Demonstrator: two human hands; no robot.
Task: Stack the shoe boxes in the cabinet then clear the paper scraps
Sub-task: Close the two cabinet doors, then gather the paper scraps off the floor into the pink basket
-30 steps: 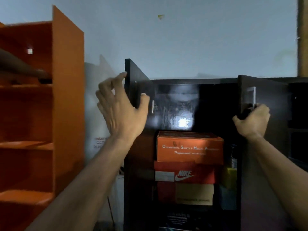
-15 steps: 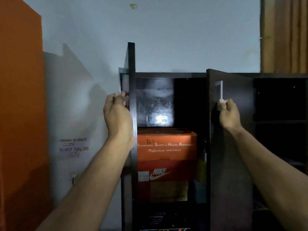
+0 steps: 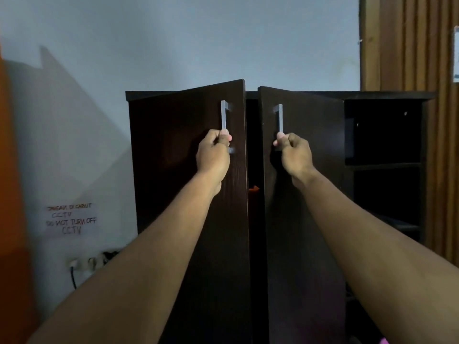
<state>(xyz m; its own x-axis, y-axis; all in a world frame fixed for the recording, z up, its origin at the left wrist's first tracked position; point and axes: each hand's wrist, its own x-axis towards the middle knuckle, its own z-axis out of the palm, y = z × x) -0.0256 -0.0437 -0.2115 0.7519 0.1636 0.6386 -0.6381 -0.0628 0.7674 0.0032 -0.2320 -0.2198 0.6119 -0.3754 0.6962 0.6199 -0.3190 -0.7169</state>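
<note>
Against a pale wall stands the dark cabinet [image 3: 159, 155], its two doors nearly shut; an orange shoe box [image 3: 253, 188] peeks through the gap at 6 o'clock of the handles. The left hand [image 3: 214, 155] grips the left door handle [image 3: 224, 115] and the right hand [image 3: 295, 155] the right door handle [image 3: 279, 119], so stacking looks finished. Next, press both doors flush, then find the paper scraps, none visible here.

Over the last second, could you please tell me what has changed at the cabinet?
Both doors swung inward to a narrow gap. The left hand moved from the left door's edge to its handle; the right hand kept gripping the right door's handle. The shoe boxes stayed inside, now nearly hidden.
</note>
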